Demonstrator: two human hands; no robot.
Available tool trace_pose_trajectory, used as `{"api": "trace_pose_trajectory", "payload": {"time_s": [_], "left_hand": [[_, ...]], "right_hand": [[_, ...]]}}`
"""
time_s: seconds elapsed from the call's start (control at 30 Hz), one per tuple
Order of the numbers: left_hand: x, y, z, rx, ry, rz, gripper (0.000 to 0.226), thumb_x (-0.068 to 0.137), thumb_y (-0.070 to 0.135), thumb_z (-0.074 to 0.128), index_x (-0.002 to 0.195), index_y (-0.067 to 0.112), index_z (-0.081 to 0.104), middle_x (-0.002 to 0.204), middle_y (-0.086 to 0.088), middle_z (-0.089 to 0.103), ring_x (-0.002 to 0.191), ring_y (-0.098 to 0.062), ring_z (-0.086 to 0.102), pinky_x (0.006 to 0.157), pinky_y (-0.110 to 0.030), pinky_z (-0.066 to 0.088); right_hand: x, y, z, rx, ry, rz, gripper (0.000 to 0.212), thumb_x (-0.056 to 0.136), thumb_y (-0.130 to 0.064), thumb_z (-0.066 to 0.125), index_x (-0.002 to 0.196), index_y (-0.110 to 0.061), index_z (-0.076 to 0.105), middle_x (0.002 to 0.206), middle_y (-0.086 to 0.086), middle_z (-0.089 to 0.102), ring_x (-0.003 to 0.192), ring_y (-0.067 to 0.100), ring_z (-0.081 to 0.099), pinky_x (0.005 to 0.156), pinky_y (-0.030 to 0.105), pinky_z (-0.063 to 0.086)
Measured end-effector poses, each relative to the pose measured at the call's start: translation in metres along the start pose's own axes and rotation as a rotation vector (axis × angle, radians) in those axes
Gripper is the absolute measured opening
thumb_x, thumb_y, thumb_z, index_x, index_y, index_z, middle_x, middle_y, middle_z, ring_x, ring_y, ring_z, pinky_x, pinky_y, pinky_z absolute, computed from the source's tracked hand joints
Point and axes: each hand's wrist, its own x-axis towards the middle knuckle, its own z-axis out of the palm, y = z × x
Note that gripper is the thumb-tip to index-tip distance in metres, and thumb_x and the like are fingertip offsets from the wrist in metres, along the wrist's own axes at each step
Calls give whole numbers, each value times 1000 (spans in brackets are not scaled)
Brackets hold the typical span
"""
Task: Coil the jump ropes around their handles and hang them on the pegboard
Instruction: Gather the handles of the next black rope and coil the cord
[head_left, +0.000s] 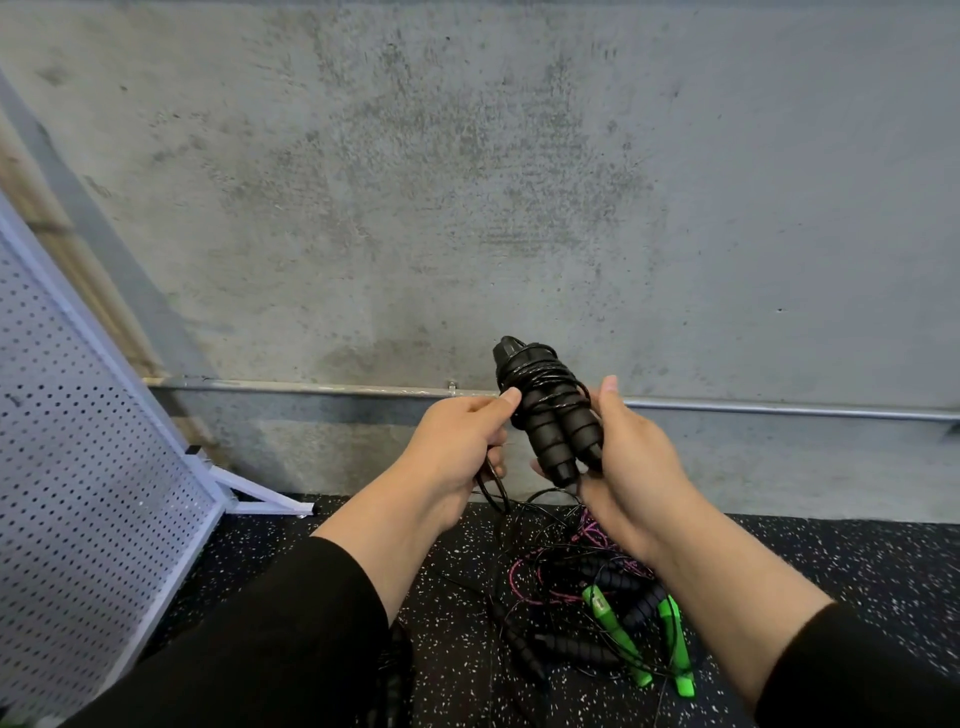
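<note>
The right hand grips a pair of black ribbed jump-rope handles, held side by side with fingers curled under their lower ends and the thumb raised along the right side. The pair's long axis runs steeply up and slightly left: the cord ends point up toward the far concrete wall, the butt ends point down toward the floor. Several turns of thin black cord are wound around the upper half of the handles. The left hand, just left of the handles, is closed around the loose run of that cord, its thumb tip touching the wound section; the cord drops from the fist in a loop toward the floor. Below the hands, on the speckled black rubber floor, lies a tangled heap of other jump ropes: black ribbed handles, two bright green handles at the near right, and a pink cord threaded through the pile. The white pegboard stands at the left, leaning on its frame, well apart from the hands. A metal conduit runs horizontally along the wall behind the hands. Both forearms wear black sleeves.
</note>
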Motion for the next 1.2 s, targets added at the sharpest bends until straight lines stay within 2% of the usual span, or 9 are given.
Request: {"api": "trace_pose_trajectory", "payload": {"time_s": [0.13,0.33,0.57,0.7,0.8,0.9,1.0,1.1,1.2], "left_hand": [[-2,0,-2,154,-86,80,24,102,29,61,100,9,72,55,10,35,49,-10,32,51,-25,35],[-7,5,-4,249,-180,115,24,104,28,56,98,7,66,59,5,33,48,-11,32,52,-26,33],[-7,9,-1,119,-162,-146,21,101,7,53,119,3,63,63,2,45,49,-12,41,47,-25,39],[-10,13,6,57,-153,-192,13,102,7,46,107,7,58,64,0,45,49,-12,39,43,-22,34],[-13,12,12,95,-161,-189,13,97,1,48,89,11,52,69,-3,40,50,-13,37,43,-23,31],[-17,15,16,181,-201,-150,14,93,-2,45,97,5,57,77,-7,44,53,-14,43,47,-26,36],[-15,18,15,427,-74,-23,23,103,10,44,103,-2,63,88,-13,66,54,-21,59,53,-30,52],[-7,15,4,640,155,187,38,101,34,54,85,2,66,81,-10,75,64,-30,72,72,-45,63],[-8,15,0,495,239,242,56,87,52,63,79,-3,65,80,-5,69,75,-22,64,89,-54,56]], "right_hand": [[1,-12,-9,237,-90,185,40,103,-39,51,123,-6,61,109,19,74,95,33,73,77,52,61],[-2,-25,-17,160,-289,347,50,97,-43,51,119,0,63,107,23,64,73,27,61,64,34,57],[7,-26,-19,-155,-62,-97,28,89,-29,68,113,-16,65,90,13,69,62,20,60,54,29,46],[5,-18,-22,-343,-224,-67,26,91,-23,70,117,-20,65,96,7,69,80,17,63,64,32,47],[5,-12,-22,-367,-223,-85,34,90,-24,73,120,-23,58,100,5,71,88,18,67,76,35,51],[6,-13,-20,-460,-160,-201,43,81,-34,77,119,-31,55,96,-1,75,94,20,71,84,41,55],[6,-12,-18,-434,-100,-244,45,77,-38,76,117,-33,56,98,1,75,95,23,73,85,41,55],[7,-13,-19,-373,-97,-201,45,80,-34,78,119,-27,57,103,7,73,88,23,73,74,38,55],[6,-14,-19,-306,-108,-164,37,89,-25,73,122,-19,57,103,11,68,82,19,68,62,32,50]]}}
